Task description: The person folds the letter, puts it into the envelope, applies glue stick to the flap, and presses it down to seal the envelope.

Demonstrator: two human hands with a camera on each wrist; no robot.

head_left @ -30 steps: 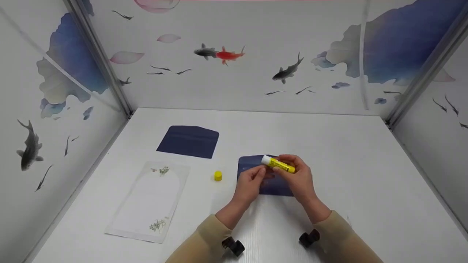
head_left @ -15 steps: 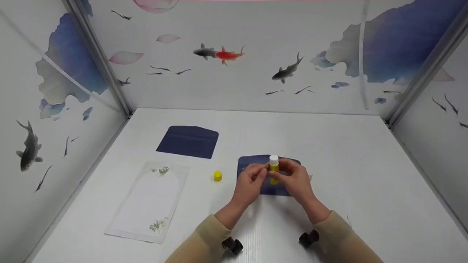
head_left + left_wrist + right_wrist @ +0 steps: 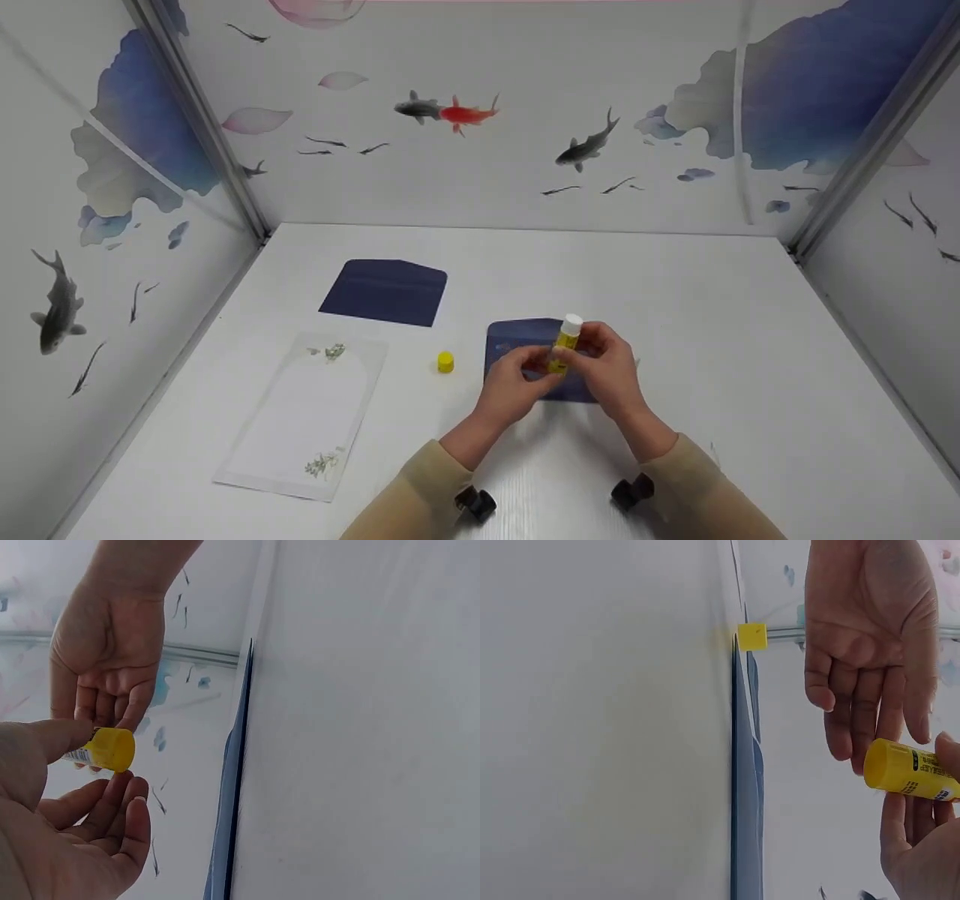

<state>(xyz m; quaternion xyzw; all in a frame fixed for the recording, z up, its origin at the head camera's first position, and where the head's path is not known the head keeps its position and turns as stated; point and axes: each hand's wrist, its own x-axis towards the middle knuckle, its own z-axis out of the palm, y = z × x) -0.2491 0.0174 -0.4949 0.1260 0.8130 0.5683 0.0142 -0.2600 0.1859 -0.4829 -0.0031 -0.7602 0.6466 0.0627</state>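
Note:
My right hand [image 3: 611, 371] pinches a yellow glue stick [image 3: 564, 352] between thumb and fingers, its white end tilted up. Around the stick's lower end my left hand [image 3: 514, 386] is spread, thumb and fingers parted. The right wrist view shows the left fingers relaxed beside the yellow base of the glue stick [image 3: 911, 771]. Under both hands lies a dark blue envelope [image 3: 517, 334] on the table, partly covered by them. A yellow cap [image 3: 445, 362] stands on the table to the left of the hands.
Another dark blue envelope [image 3: 386, 292] lies farther back on the left. A clear packet [image 3: 300, 420] with a leaf-printed sheet rests at the front left. White table [image 3: 697, 315] meets walls painted with fish at the back and sides.
The glue stick has swung from lying sideways to nearly upright, now leaning slightly right. My left fingers have spread apart at its base. Envelopes, cap and packet have stayed put.

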